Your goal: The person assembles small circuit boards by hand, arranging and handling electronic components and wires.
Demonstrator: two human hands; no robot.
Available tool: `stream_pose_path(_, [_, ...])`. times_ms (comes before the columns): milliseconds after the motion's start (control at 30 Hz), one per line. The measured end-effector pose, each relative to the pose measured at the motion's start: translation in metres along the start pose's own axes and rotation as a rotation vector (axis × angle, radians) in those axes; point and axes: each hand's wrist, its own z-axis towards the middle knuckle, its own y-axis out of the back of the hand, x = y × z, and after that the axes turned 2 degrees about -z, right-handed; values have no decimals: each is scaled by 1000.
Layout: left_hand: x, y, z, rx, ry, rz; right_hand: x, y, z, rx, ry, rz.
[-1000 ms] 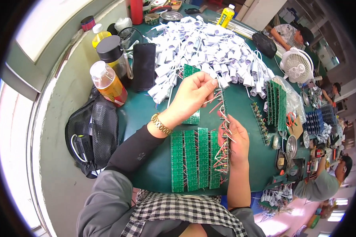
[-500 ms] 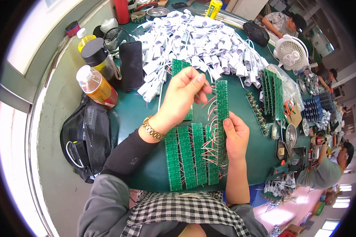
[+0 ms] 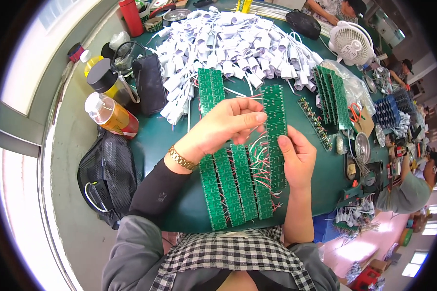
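My right hand [image 3: 298, 157] grips a long green circuit board strip [image 3: 275, 111] by its right edge, thumb on its face. Thin red and white wires [image 3: 260, 165] stick out along the strip's left side. Beside that edge, my left hand [image 3: 230, 123] is closed in a pinch on a wire; its fingertips partly hide the wire. Below my hands, several more green board strips [image 3: 227, 189] lie side by side with wires between them. Further up, two joined strips [image 3: 211, 89] lie partly under my left hand.
A big heap of white lamp sockets with cords [image 3: 233, 43] covers the far table. At left stand a phone [image 3: 149, 82], a drink bottle [image 3: 112, 115] and a black mesh bag [image 3: 112, 169]. Stacked boards [image 3: 331, 97], orange-handled scissors [image 3: 356, 114] and a white fan [image 3: 352, 42] are at right; co-workers sit beyond.
My left hand has moved slightly down along the strip's left edge. The held strip has shifted a little right and turned its face more toward me. The whole view has shifted slightly.
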Motion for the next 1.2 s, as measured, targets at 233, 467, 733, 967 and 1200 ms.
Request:
stream_pose_path(233, [3, -7, -1, -197, -84, 283, -1, 5, -8, -10, 149, -314])
stream_pose_path(467, [7, 9, 2, -167, -108, 201, -4, 8, -8, -206, 176, -254])
stream_pose_path(733, [38, -25, 3, 320, 253, 96, 2, 9, -12, -207, 154, -61])
stream_pose_path(967, [39, -43, 1, 177, 197, 59, -1, 20, -14, -207, 185, -164])
stream_pose_path(1200, [46, -39, 0, 199, 183, 185, -4, 19, -16, -220, 356, -403])
